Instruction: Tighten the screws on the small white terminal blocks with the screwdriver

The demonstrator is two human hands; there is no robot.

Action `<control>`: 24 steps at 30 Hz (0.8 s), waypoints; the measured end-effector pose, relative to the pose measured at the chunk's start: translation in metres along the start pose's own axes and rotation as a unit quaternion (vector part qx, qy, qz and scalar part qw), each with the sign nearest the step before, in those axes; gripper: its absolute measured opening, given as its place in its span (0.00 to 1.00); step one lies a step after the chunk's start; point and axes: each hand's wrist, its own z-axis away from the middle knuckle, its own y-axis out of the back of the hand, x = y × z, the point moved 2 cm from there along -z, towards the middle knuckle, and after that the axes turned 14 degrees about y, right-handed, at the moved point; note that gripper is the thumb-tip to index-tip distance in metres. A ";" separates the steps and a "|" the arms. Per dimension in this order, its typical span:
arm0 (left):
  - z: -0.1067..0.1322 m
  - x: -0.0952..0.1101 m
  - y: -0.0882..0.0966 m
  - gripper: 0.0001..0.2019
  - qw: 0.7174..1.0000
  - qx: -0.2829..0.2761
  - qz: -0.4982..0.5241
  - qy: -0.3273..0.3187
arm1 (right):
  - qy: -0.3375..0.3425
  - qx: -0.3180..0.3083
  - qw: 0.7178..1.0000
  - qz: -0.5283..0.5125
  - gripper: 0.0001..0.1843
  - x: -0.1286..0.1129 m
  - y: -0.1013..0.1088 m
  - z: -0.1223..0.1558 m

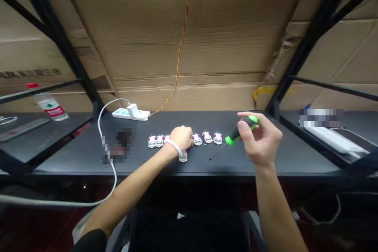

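A screwdriver [234, 135] with a black and green handle is gripped in my right hand [263, 139], raised above the tabletop. Its thin shaft slants down to the left, the tip clear of any part. My left hand [180, 137], a pale band at the wrist, is curled over the middle of a row of small white-and-purple parts. Its fingertips touch or nearly touch one white-and-purple part [197, 139]; what lies under the palm is hidden. Another such part [183, 156] sits just below the hand. Several stand to the left [152, 141], two more to the right [217, 138].
A white power strip [118, 113] with a plugged-in charger lies at the back left, its white cable [114, 173] looping past my left arm. Black shelf posts [274, 110] flank the dark table [189, 168]. A bottle [53, 107] stands far left; cardboard [224, 47] lines the back.
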 end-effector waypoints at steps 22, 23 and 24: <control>-0.009 -0.001 -0.014 0.13 0.994 -0.042 0.042 -0.090 | -0.004 -0.036 0.999 -0.027 0.09 0.001 -0.002 0.000; -0.008 -0.002 -0.014 0.13 0.994 -0.040 0.043 -0.096 | -0.005 -0.038 0.999 -0.028 0.09 0.001 -0.001 0.000; -0.007 -0.002 -0.014 0.13 0.993 -0.038 0.044 -0.101 | -0.005 -0.038 0.999 -0.029 0.09 0.001 -0.001 0.000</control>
